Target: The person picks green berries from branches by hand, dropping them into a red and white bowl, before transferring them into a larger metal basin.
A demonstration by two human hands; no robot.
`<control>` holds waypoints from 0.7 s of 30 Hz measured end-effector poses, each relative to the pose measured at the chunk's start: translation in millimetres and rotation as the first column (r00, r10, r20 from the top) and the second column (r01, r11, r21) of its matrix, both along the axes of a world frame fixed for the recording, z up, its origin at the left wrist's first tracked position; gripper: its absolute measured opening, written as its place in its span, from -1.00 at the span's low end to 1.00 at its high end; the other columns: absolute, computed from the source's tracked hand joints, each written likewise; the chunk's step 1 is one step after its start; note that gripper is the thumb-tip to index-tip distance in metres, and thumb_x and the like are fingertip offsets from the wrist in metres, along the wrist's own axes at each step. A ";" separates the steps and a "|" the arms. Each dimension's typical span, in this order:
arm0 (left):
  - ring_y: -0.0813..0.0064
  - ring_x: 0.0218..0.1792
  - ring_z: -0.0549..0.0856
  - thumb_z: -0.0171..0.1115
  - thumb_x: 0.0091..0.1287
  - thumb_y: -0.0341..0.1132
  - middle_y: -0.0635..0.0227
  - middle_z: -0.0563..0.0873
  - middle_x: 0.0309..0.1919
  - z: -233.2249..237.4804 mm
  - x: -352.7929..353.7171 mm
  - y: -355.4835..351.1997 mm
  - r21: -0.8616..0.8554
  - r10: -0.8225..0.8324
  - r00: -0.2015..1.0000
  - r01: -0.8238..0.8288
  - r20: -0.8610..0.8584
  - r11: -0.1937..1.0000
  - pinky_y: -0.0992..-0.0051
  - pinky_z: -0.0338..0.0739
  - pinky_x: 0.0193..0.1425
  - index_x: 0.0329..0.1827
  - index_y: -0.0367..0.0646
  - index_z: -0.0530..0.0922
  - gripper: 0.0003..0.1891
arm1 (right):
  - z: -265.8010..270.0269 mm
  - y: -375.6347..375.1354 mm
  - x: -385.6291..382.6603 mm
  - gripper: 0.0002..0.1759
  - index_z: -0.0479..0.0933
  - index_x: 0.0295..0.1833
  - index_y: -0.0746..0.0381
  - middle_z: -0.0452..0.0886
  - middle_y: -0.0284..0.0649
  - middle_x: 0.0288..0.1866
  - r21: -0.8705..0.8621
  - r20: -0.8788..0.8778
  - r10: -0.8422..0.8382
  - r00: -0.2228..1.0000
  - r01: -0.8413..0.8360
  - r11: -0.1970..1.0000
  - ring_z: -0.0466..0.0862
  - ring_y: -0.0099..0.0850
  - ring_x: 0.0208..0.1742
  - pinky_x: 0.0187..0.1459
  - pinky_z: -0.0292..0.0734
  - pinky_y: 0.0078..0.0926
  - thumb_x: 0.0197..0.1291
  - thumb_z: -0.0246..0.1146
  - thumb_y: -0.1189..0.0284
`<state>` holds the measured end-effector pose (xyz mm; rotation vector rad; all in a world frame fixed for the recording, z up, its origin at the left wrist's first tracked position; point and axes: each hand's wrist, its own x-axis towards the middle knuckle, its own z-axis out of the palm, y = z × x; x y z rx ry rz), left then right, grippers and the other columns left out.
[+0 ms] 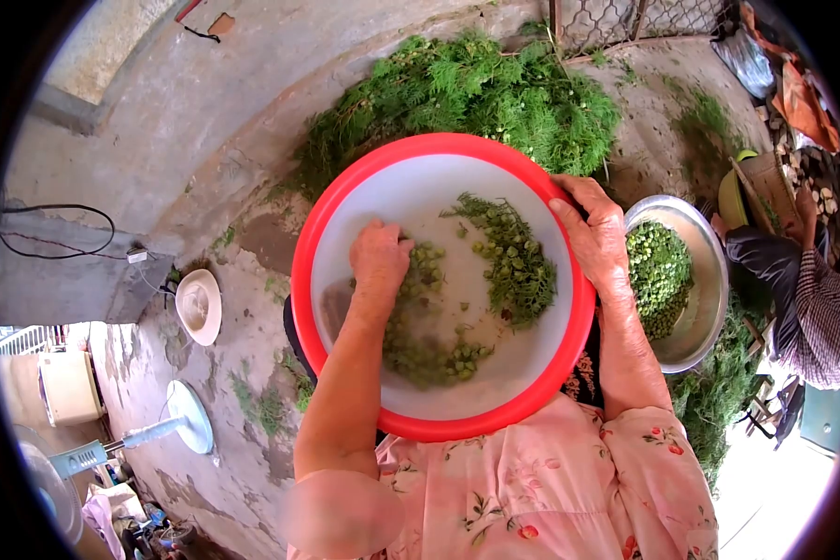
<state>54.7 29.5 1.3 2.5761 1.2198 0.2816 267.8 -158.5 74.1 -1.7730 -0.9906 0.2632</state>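
Note:
A wide plastic basin (448, 427) with a red rim and white inside rests at my lap. My right hand (599, 233) grips its rim on the right, thumb on top. Inside it my left hand (381, 259) is curled closed, close to loose green seed cones (425, 271); whatever its fingers hold is hidden. A clump of leafy green sprigs with cones (513, 257) lies on the right of the basin floor. More green cones (439, 359), partly blurred, lie toward the near side. Beside my right arm stands a metal bowl (705, 299) holding many green cones (658, 280).
A large heap of cut evergreen branches (476, 93) lies beyond the basin. At the right a person (817, 317) sits near a green-rimmed container (735, 191). On the left are a pale hat (199, 306), a standing fan (173, 425) and a black cable (65, 207).

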 end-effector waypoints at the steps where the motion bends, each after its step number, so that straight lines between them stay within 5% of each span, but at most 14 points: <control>1: 0.17 -0.20 0.58 0.38 0.01 -0.25 0.26 0.56 -0.32 2.1 0.4 -0.8 0.007 0.008 1.000 -0.007 -0.027 1.000 0.21 0.49 -0.15 -0.37 -0.10 0.62 -0.81 | 0.2 0.0 0.3 -0.66 0.52 0.05 0.38 0.58 -0.08 -0.05 -0.004 -0.001 0.001 1.000 -0.001 1.000 0.58 -0.32 -0.01 0.07 0.42 -0.47 0.14 0.24 0.54; 11: 0.18 -0.13 0.59 0.36 0.06 -0.20 0.25 0.60 -0.27 3.6 1.8 -1.4 0.003 0.010 0.983 -0.010 -0.183 1.000 0.23 0.49 -0.10 -0.33 -0.09 0.65 -0.80 | -0.6 0.2 0.7 -0.67 0.52 0.04 0.35 0.57 -0.05 -0.07 0.011 0.012 0.003 1.000 -0.003 1.000 0.61 -0.22 -0.05 0.02 0.46 -0.45 0.13 0.24 0.55; 21: 0.19 -0.15 0.60 0.30 0.07 -0.30 0.27 0.62 -0.30 -6.2 -3.7 2.5 -0.092 0.075 0.996 -0.079 -0.046 0.993 0.24 0.49 -0.12 -0.35 -0.06 0.65 -0.89 | -1.2 0.1 0.3 -0.67 0.52 0.04 0.35 0.58 -0.06 -0.06 -0.003 0.006 -0.003 1.000 0.003 1.000 0.60 -0.26 -0.03 0.04 0.45 -0.46 0.13 0.24 0.55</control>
